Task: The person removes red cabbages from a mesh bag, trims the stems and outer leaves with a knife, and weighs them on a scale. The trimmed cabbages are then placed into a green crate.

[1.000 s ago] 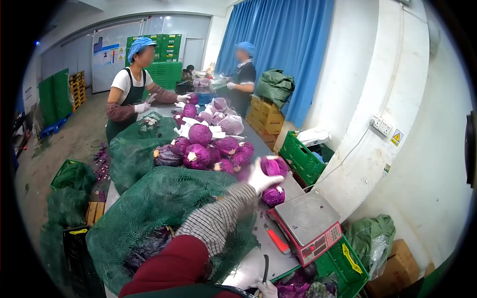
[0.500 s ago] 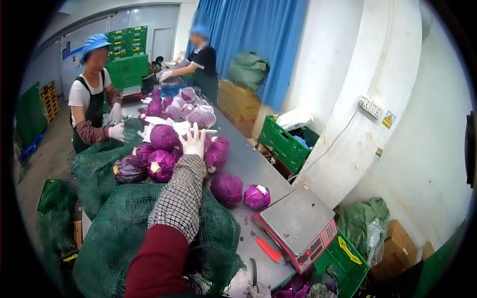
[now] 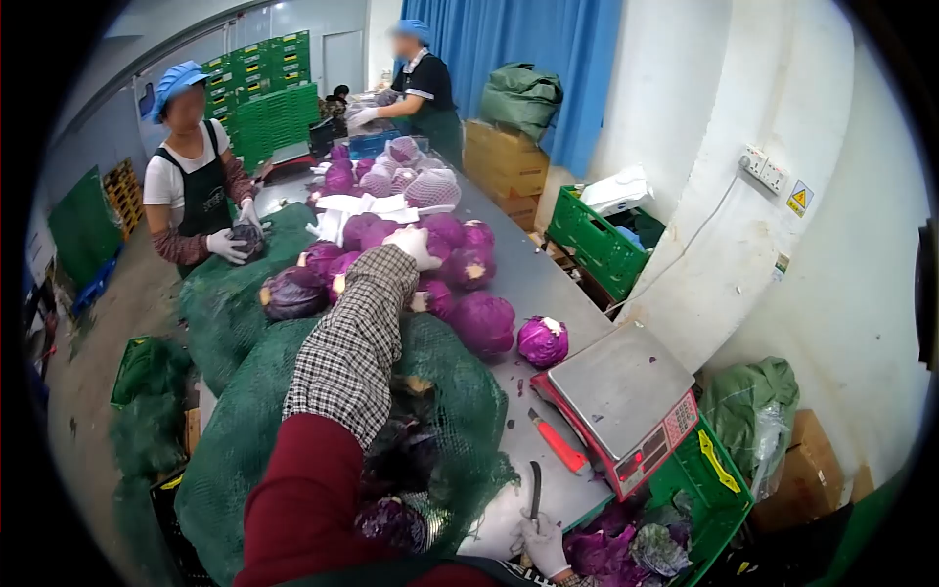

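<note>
My left hand [image 3: 415, 247], which a second earlier had held a cabbage near the scale [image 3: 621, 386], lay on the cabbage pile [image 3: 468, 266]; its fingers were hidden from my distant view, and I could not tell whether they gripped anything. The larger cabbage [image 3: 483, 324], since released, sat on the worktop [image 3: 538, 279] between the pile and a smaller cabbage [image 3: 543, 341]; I judged that this had freed the hand for the pile. My right hand [image 3: 543, 543] was closed about a knife [image 3: 535, 489] at the near end. I noted lateral room along the grey strip between pile and right edge; nearer me, the scale and a red-handled cutter [image 3: 558, 442] narrowed the right side, and a net bag [image 3: 225, 460] filled the left.
</note>
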The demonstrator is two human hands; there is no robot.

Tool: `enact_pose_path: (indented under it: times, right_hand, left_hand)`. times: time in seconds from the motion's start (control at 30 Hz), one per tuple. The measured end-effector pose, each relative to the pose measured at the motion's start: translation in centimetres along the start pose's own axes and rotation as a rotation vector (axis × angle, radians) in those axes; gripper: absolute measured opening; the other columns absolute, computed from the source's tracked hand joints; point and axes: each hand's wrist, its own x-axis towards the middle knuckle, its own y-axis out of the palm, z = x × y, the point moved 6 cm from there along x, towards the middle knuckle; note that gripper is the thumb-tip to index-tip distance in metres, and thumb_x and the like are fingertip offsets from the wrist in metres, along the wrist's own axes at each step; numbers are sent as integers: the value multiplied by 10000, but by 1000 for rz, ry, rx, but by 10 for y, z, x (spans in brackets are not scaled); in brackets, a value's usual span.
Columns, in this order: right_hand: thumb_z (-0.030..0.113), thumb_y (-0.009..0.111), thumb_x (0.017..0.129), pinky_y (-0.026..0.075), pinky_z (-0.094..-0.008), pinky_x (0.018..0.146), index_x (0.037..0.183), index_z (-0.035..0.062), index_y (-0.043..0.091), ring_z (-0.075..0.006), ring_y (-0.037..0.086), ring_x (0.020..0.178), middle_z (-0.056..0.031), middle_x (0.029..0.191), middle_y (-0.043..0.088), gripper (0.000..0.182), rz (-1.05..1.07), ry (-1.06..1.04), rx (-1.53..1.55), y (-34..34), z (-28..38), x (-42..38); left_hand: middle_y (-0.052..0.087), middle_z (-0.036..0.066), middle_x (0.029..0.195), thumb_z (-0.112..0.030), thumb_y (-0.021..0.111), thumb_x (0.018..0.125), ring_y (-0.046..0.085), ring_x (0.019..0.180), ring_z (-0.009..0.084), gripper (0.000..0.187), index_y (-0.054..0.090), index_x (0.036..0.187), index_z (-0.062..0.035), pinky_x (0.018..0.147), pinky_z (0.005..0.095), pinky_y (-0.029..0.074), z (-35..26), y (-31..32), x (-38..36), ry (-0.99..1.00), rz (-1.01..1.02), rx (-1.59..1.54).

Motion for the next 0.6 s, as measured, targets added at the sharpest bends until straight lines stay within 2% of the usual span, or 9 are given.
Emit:
enact_pose_path:
  times: [0.03, 0.1, 0.13, 0.17, 0.23, 0.3, 0.4, 0.5, 0.6]
  right_hand:
    - [107, 522, 959, 524, -273, 488, 1157, -28, 533, -169, 639, 528, -110, 748, 662, 239, -3, 16, 76, -1, 6, 0]
    - [140, 535, 925, 488, -242, 505, 1190, -32, 559, -117, 614, 575, -106, 828, 698, 317, -65, -4, 37, -1, -11, 4]
    - [115, 541, 899, 503, -280, 499, 1084, -37, 592, -153, 622, 529, -110, 726, 678, 244, -93, 50, 145, -2, 24, -5]
    - [92, 544, 903, 500, -283, 469, 1091, -28, 579, -154, 610, 498, -111, 727, 671, 225, -80, -7, 94, -2, 23, -3]
    - [74, 546, 912, 506, -278, 459, 1124, -20, 553, -155, 605, 489, -120, 748, 670, 232, -82, 108, 282, 0, 31, -8]
    - [120, 547, 955, 514, -275, 464, 1150, -25, 521, -157, 607, 507, -133, 786, 667, 244, -83, 74, 379, 2, 14, -10]
    - [173, 535, 973, 516, -272, 496, 1194, -44, 506, -162, 616, 553, -142, 811, 666, 311, -46, 111, 543, 5, 19, -27]
    - [173, 528, 976, 519, -276, 535, 1261, -50, 475, -163, 617, 606, -149, 845, 665, 366, 23, 60, 649, 9, 29, -59]
    - [146, 537, 968, 495, -260, 541, 1257, -52, 482, -141, 578, 594, -127, 844, 659, 354, 122, 112, 683, 8, 36, -69]
  left_hand:
    - [546, 254, 1266, -510, 704, 732, 547, 1169, 358, 794, 497, 1314, -12, 1005, 402, 434, 1, -12, -6, 59, -1, -49]
    - [565, 265, 1246, -513, 708, 727, 558, 1159, 357, 805, 504, 1311, 3, 1006, 390, 431, -6, -46, -33, 165, -70, -119]
    - [565, 264, 1248, -513, 705, 733, 559, 1159, 357, 803, 508, 1304, 15, 1007, 387, 430, -13, -66, -55, 191, -82, -197]
    - [566, 263, 1249, -514, 703, 738, 560, 1159, 357, 801, 512, 1297, 28, 1008, 383, 429, -17, -77, -74, 212, -90, -277]
    - [562, 254, 1264, -478, 700, 772, 553, 1180, 339, 780, 493, 1301, 57, 1027, 367, 414, -18, -80, -100, 266, -173, -216]
    - [560, 245, 1273, -461, 709, 790, 552, 1189, 318, 762, 489, 1308, 52, 1044, 362, 400, -26, -78, -143, 396, -194, -335]
    - [558, 233, 1284, -486, 694, 815, 552, 1191, 303, 749, 502, 1299, 52, 1046, 366, 403, -42, -71, -220, 486, 24, -435]
    - [562, 231, 1283, -489, 681, 827, 554, 1189, 297, 735, 514, 1287, 59, 1031, 365, 419, -48, -27, -275, 403, 454, -481]
    - [552, 252, 1282, -483, 668, 829, 548, 1187, 324, 739, 505, 1286, 75, 1034, 370, 414, -50, 36, -306, 486, 576, -300]
